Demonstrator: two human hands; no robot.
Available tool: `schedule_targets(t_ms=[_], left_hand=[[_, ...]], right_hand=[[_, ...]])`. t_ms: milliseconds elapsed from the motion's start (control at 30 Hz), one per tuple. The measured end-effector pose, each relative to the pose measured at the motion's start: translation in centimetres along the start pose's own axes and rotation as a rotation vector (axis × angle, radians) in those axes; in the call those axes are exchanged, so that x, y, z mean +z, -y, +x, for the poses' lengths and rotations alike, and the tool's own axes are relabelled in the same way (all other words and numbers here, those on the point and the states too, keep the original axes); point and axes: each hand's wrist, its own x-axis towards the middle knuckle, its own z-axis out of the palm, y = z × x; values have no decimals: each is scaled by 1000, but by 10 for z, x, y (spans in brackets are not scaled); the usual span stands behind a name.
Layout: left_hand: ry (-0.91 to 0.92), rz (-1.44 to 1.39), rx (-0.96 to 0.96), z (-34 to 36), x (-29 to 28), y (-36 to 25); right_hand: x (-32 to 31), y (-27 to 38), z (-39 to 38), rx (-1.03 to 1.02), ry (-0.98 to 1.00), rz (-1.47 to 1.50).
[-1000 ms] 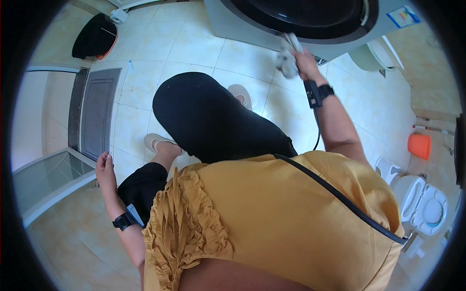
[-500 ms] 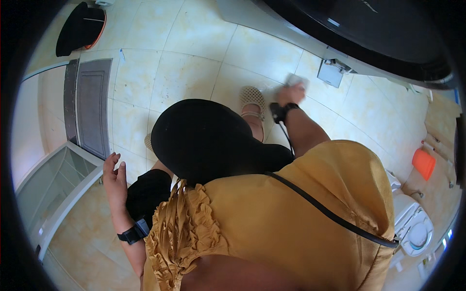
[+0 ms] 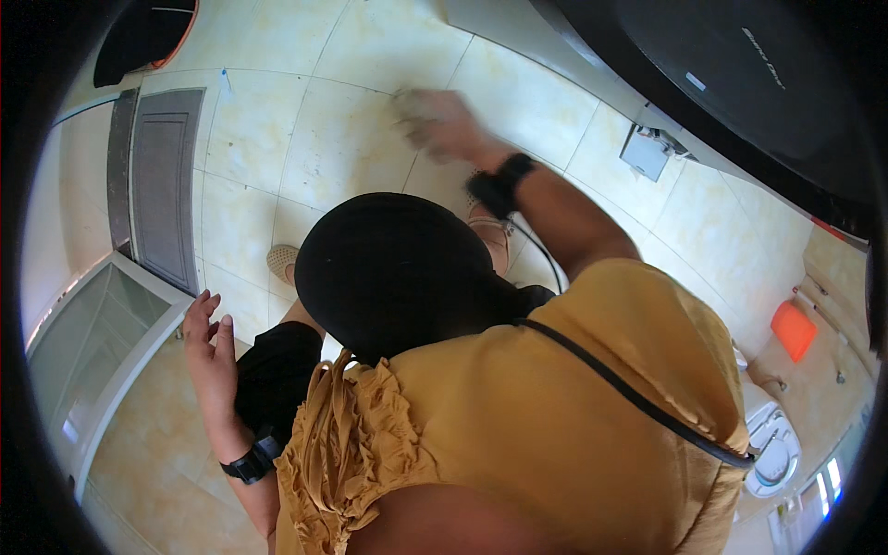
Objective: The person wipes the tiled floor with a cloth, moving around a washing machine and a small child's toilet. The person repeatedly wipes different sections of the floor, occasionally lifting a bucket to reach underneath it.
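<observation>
Cloth, pale: 1 piece, blurred, was gripped in the right hand above or on the floor tiles, beyond the black-clad knee; whether it touched them could not be told. Left hand was unclenched, fingers loosely bent, near a white-framed glass panel. Black wristbands: 2 were worn. Upper right held 1 dark-fronted appliance; right side, 1 orange container and 1 white toilet.

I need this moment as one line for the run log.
right hand: holds pale cloth, blurred, floor contact unclear | left hand: open, nothing held | nearby: tiled floor, black-and-grey appliance
</observation>
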Motion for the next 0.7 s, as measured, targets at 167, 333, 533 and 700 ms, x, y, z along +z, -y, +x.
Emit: schedule_targets(t_ms=[167,333,533,700], left_hand=[[42,82,64,5,0,-7],[93,130,71,10,-2,-18],[80,118,86,17,-5,-23],[60,176,181,23,-12,-18]], right_hand=[[-141,-70,-167,395,-639,135],[-154,-109,-217,1003,-1050,-480],[-72,-93,-46,915,-1140,-93],[18,8,97,277,292,-461]])
